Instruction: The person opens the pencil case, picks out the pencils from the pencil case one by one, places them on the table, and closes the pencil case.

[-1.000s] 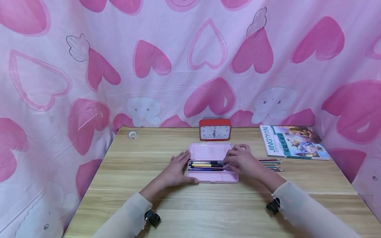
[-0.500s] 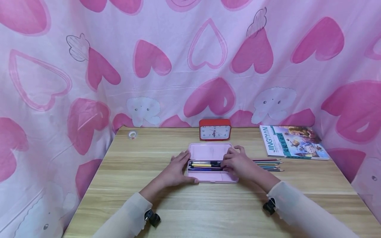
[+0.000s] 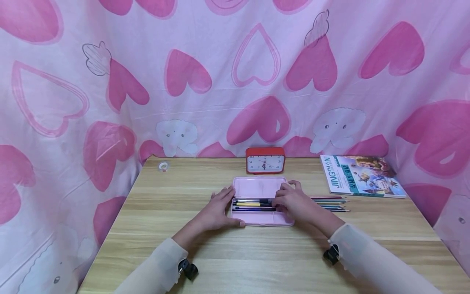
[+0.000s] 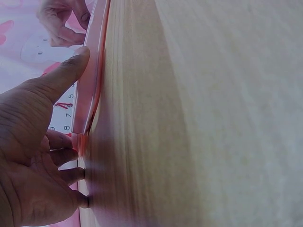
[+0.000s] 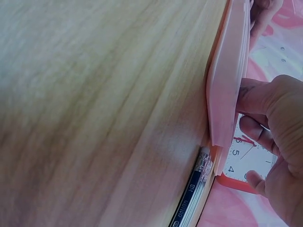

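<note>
An opened pink pencil case (image 3: 283, 219) lies on the table in the head view, its lid (image 3: 249, 187) tipped back toward the clock. Several pens (image 3: 253, 205) lie lengthwise in its middle section. My left hand (image 3: 216, 210) steadies the case's left end, fingers spread, thumb at the front edge. In the left wrist view, that thumb (image 4: 71, 70) rests on the rim while the fingertips touch the table. My right hand (image 3: 293, 202) reaches in at the pens' right ends with bent fingers. The case wall hides its fingertips in the right wrist view, so a pinch cannot be confirmed.
Several pencils (image 3: 335, 203) lie to the right of the case, partly behind the right hand. A red alarm clock (image 3: 265, 161) stands behind the lid. A picture book (image 3: 361, 176) lies at the back right, a small tape roll (image 3: 163, 166) at the back left.
My right hand has shifted slightly left along the pens, mostly between the first two frames. My left hand and the case have stayed in place.
</note>
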The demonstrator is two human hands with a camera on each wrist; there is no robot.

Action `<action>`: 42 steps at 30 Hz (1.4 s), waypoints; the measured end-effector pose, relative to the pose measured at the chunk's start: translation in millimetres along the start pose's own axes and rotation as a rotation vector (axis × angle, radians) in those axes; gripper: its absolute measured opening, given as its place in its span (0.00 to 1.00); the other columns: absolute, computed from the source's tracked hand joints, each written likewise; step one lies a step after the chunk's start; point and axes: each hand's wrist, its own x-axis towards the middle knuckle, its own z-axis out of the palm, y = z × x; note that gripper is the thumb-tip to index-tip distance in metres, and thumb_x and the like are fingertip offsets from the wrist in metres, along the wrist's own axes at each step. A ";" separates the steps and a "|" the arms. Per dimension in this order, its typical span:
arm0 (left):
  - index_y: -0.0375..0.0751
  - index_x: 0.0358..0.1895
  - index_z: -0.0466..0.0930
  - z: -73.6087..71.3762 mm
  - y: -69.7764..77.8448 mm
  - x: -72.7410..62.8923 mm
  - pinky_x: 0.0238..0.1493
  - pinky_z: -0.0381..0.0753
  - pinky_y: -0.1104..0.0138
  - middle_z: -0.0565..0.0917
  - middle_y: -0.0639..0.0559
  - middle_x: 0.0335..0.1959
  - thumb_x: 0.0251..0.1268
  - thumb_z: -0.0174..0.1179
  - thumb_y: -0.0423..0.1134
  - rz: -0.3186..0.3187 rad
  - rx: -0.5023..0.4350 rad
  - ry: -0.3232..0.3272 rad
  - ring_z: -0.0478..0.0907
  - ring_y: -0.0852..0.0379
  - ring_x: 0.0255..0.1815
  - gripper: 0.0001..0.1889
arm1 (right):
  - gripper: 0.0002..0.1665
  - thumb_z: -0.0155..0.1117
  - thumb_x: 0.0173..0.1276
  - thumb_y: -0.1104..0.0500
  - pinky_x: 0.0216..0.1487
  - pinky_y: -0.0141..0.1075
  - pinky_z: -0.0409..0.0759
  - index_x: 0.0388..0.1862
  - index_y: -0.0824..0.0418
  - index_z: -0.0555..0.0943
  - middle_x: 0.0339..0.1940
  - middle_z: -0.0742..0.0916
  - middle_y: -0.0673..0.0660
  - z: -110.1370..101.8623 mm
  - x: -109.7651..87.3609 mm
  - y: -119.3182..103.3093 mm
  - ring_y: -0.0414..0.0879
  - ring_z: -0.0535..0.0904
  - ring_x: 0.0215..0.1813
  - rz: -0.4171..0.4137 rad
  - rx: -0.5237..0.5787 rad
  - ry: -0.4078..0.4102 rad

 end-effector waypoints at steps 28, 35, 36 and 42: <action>0.47 0.91 0.54 -1.2 0.8 -0.5 0.95 0.38 0.43 0.52 0.52 0.94 0.52 0.83 0.70 0.008 0.000 -0.001 0.44 0.44 0.96 0.68 | 0.18 0.85 0.67 0.56 0.78 0.73 0.67 0.55 0.47 0.94 0.50 0.90 0.47 2.9 -2.8 2.5 0.48 0.78 0.59 -0.019 0.006 0.077; 0.47 0.91 0.54 -1.2 1.3 -0.9 0.95 0.38 0.43 0.52 0.51 0.95 0.52 0.83 0.70 0.013 0.006 -0.001 0.45 0.43 0.96 0.68 | 0.17 0.82 0.70 0.59 0.77 0.72 0.67 0.55 0.48 0.93 0.50 0.89 0.47 -0.5 -5.9 5.0 0.49 0.78 0.60 -0.034 0.018 0.117; 0.46 0.91 0.54 -1.0 1.2 -1.0 0.95 0.38 0.43 0.52 0.51 0.95 0.52 0.83 0.70 0.011 0.005 0.000 0.45 0.43 0.96 0.68 | 0.17 0.82 0.69 0.59 0.77 0.72 0.67 0.55 0.48 0.93 0.50 0.89 0.47 -1.0 -6.4 5.6 0.50 0.77 0.60 -0.036 0.020 0.125; 0.47 0.92 0.54 -0.9 1.7 -1.1 0.95 0.39 0.43 0.52 0.51 0.95 0.52 0.83 0.70 0.005 -0.003 0.001 0.45 0.43 0.96 0.68 | 0.16 0.83 0.69 0.60 0.76 0.72 0.67 0.54 0.48 0.92 0.50 0.89 0.47 -5.1 -10.2 9.9 0.49 0.77 0.60 -0.021 0.038 0.142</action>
